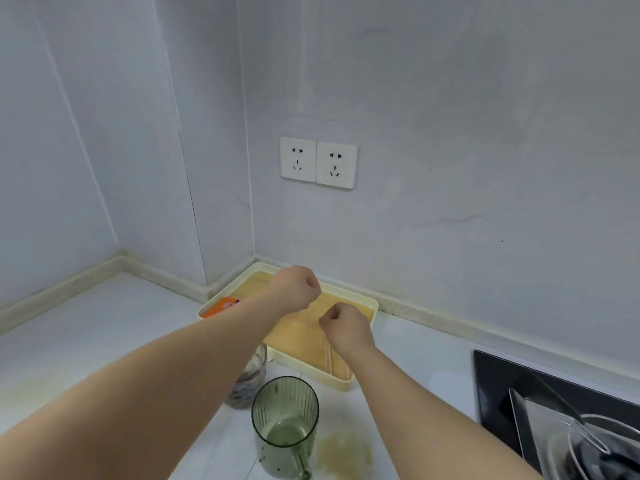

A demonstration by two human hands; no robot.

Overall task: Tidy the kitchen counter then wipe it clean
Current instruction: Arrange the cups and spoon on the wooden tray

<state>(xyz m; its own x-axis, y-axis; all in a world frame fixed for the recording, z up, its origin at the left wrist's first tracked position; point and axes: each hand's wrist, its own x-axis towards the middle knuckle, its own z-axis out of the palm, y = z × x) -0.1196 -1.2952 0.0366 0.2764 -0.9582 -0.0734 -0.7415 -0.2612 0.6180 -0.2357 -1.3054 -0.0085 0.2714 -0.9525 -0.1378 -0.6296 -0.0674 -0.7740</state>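
A cream tray (363, 304) sits in the counter corner with a wooden board (298, 337) lying in it. An orange packet (221, 306) lies at the tray's left end. My left hand (298, 287) hovers over the board's far part with its fingers curled into a fist, and nothing shows in it. My right hand (343, 322) is just right of it, also curled. Thin pale sticks (330, 360) run along the board from under my right wrist; I cannot tell whether that hand holds them. A yellowish spill (344, 453) stains the counter (97, 327) near me.
A green ribbed glass mug (285, 427) stands in front of the tray, and a clear jar (251, 382) is partly hidden under my left forearm. A black hob (498, 386) with a metal pan and utensils is at the right. Two wall sockets (318, 163) are above the tray.
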